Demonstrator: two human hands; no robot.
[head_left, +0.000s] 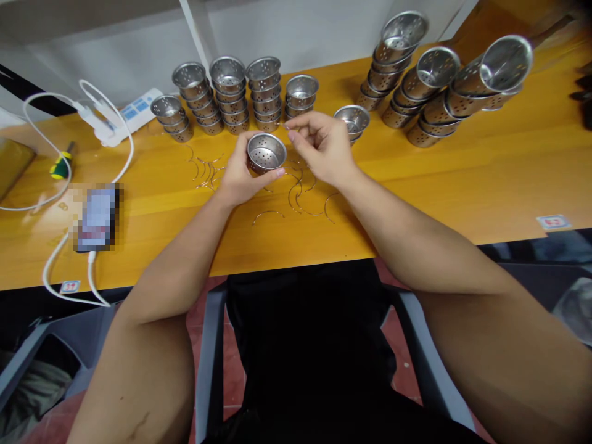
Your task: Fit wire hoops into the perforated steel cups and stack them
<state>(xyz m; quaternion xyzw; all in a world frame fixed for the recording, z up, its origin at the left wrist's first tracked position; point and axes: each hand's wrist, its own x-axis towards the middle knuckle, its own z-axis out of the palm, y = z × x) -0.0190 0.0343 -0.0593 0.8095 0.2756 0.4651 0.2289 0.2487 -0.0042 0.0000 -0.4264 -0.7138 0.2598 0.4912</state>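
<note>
Sitting in the left hand [240, 177] is a bare-floored metal cup [267, 153].

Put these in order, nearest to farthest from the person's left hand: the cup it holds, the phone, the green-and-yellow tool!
1. Cup: in the left hand.
2. Phone: off to the left.
3. Green-and-yellow tool: farther left and farther back.

A passage runs across the table [430, 191] between the right forearm [411, 237] and the tall, leaning cup stacks [432, 71]; another lies between the left forearm [185, 246] and the phone [97, 216]. Behind the held cup [267, 152], perforated cup stacks [238, 102] bar the way; loose curved wires [268, 212] clutter the surface below.
</note>
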